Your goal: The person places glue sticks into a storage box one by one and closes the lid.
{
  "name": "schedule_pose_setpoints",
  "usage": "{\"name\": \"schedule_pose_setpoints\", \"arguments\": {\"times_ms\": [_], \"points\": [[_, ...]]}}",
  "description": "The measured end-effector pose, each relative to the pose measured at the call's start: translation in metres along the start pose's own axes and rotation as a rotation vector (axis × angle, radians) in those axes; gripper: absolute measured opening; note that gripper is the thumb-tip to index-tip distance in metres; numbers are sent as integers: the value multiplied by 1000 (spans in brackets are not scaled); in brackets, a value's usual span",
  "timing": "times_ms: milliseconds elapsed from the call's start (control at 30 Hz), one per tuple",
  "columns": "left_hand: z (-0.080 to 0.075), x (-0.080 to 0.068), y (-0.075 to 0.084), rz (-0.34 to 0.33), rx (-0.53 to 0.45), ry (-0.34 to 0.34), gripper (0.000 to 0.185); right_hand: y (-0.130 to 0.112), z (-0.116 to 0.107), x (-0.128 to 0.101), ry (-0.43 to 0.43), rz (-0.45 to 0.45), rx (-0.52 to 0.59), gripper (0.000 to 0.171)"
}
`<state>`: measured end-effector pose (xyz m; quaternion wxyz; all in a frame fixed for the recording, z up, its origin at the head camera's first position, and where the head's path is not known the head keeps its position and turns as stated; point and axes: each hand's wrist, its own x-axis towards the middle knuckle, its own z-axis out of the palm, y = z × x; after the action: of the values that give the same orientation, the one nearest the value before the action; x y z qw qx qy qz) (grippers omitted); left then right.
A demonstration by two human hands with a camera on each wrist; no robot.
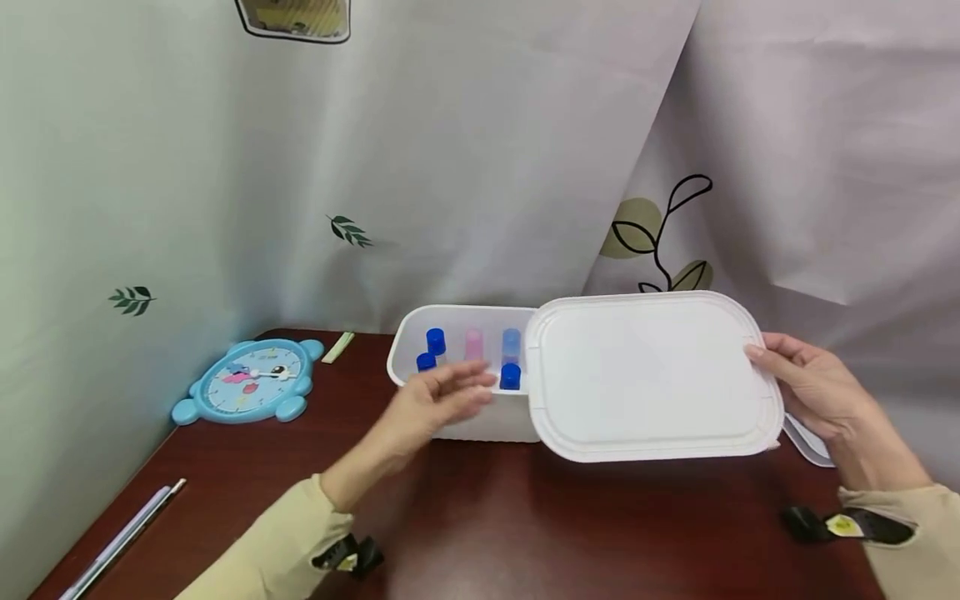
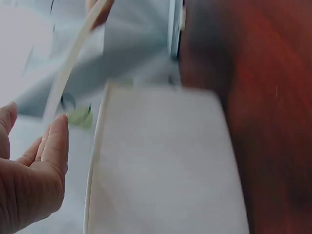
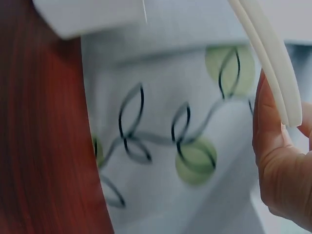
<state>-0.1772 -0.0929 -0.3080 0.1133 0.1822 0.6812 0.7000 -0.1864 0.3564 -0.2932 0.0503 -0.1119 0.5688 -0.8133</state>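
A white rectangular lid (image 1: 652, 375) is tilted up beside and partly in front of a white plastic box (image 1: 480, 417). My right hand (image 1: 813, 387) pinches the lid's right edge, thumb on the near face. Over the box's front rim hovers my left hand (image 1: 438, 400), its fingers fairly straight and nothing in them. In the left wrist view the left hand's fingertips (image 2: 58, 126) are close to the lid's edge (image 2: 73, 53); whether they touch cannot be told. Inside the box stand small bottles with blue caps (image 1: 436, 340) and one pink-topped bottle (image 1: 474, 342).
A light-blue toy clock (image 1: 255, 379) lies at the back left of the dark red table (image 1: 480, 533). Pens (image 1: 123, 537) lie along its left edge. A pale strip (image 1: 338, 347) is near the curtain (image 1: 450, 167). Behind the right hand, a clear-rimmed item (image 1: 808, 440) shows partly.
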Motion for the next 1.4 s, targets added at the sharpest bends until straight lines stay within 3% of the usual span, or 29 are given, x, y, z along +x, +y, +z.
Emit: {"name": "schedule_pose_setpoints", "arguments": {"times_ms": [100, 233, 367, 500, 633, 733, 833, 933, 1000, 1067, 1267, 1400], "points": [[15, -1, -2, -17, -2, -50, 49, 7, 21, 3, -9, -9, -27, 25], [17, 0, -5, -3, 34, 44, 39, 12, 40, 1, 45, -41, -117, 23], [12, 0, -2, -1, 67, 112, 35, 12, 57, -4, 163, -139, -192, 21], [8, -3, 7, 34, 95, 176, 30, 8, 78, -10, 299, -335, -238, 17], [0, -4, 20, 136, 82, 221, 22, 2, 99, -14, 408, -621, -390, 6], [-7, -6, 30, 184, 23, 242, 15, 1, 112, -13, 395, -811, -399, 4], [-15, -9, 39, 182, -18, 249, 20, 3, 121, -10, 256, -919, -260, 9], [-24, -11, 45, 201, 4, 236, 22, 5, 126, -6, 178, -967, -287, 17], [-31, -11, 47, 209, 17, 228, 30, 8, 126, -2, 149, -927, -344, 23], [-39, -9, 46, 198, 40, 239, 41, 14, 125, 3, 141, -817, -422, 26], [-65, 2, 28, 4, 130, 338, 56, 50, 128, 33, 161, -330, -571, 33], [-76, 7, 15, -76, 165, 369, 57, 68, 131, 54, 108, -134, -679, 48]]}}
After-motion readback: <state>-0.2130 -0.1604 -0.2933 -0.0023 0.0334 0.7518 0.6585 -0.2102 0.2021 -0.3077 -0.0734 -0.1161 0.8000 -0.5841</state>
